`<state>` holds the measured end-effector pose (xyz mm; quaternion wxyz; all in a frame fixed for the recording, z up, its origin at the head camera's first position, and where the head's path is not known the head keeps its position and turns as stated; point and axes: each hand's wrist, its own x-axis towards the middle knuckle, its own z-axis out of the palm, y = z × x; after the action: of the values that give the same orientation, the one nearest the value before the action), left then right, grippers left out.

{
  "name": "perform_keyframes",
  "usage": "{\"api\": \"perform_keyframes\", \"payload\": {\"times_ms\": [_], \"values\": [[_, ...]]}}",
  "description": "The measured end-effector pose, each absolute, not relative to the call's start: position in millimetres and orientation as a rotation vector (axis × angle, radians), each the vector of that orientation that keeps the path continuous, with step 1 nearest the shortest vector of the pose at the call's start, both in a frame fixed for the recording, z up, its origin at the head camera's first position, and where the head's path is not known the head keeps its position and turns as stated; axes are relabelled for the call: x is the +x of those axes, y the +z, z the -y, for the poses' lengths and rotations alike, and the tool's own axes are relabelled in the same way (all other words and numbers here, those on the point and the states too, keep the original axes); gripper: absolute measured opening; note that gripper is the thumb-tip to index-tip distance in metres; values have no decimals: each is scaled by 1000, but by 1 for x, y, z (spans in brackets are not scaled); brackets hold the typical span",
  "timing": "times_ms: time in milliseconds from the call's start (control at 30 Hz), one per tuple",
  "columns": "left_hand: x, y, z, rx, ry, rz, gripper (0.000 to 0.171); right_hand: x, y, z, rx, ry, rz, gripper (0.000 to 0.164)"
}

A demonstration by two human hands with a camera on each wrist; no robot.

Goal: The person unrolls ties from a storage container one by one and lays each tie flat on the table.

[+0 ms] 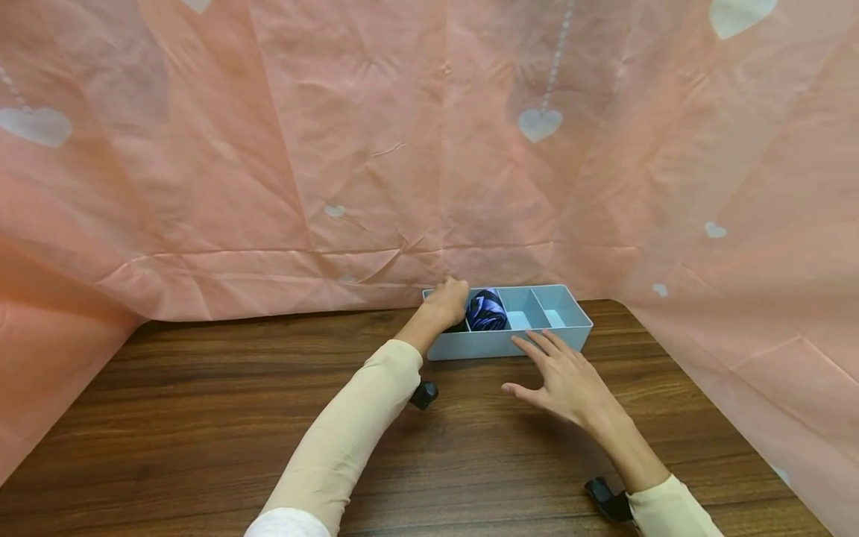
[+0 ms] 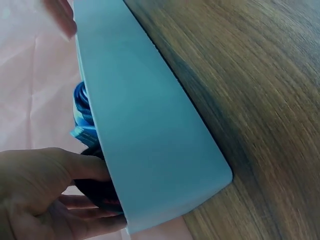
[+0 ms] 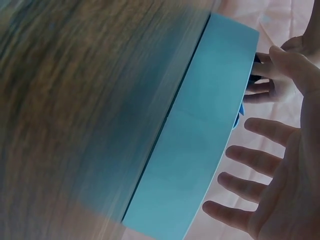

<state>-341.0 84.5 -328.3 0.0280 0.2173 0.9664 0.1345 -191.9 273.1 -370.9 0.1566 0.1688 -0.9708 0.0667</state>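
A light blue divided box (image 1: 496,347) stands at the far side of the wooden table. In its leftmost compartment my left hand (image 1: 443,306) grips a dark rolled cloth (image 2: 97,192), mostly hidden by the fingers and the box wall. The neighbouring compartment holds a rolled, shiny blue patterned necktie (image 1: 486,311). My right hand (image 1: 570,384) is spread near the front wall, its fingertips at the front rim in the head view. In the right wrist view, those straight fingers (image 3: 255,160) hold nothing.
Two compartments (image 1: 523,307) at the box's right side hold nothing visible. A pink curtain (image 1: 376,186) with white hearts hangs right behind the box and along both sides. Dark wrist mounts (image 1: 607,500) show beneath the arms, above the wooden tabletop (image 1: 201,418).
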Motion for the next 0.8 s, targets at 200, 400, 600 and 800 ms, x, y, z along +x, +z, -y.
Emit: {"api": "perform_keyframes", "payload": {"times_ms": [200, 400, 600, 800], "values": [[-344, -330, -82, 684, 363, -3019, 31, -193, -370, -273, 480, 208, 2779, 79], [-347, -331, -78, 737, 364, -3045, 26, -193, -372, -274, 460, 217, 2791, 79], [-349, -330, -74, 753, 417, -3012, 23, -192, -371, -274, 466, 222, 2786, 79], [-358, -330, -68, 804, 534, -2953, 17, -192, -370, -274, 464, 229, 2783, 78]]}}
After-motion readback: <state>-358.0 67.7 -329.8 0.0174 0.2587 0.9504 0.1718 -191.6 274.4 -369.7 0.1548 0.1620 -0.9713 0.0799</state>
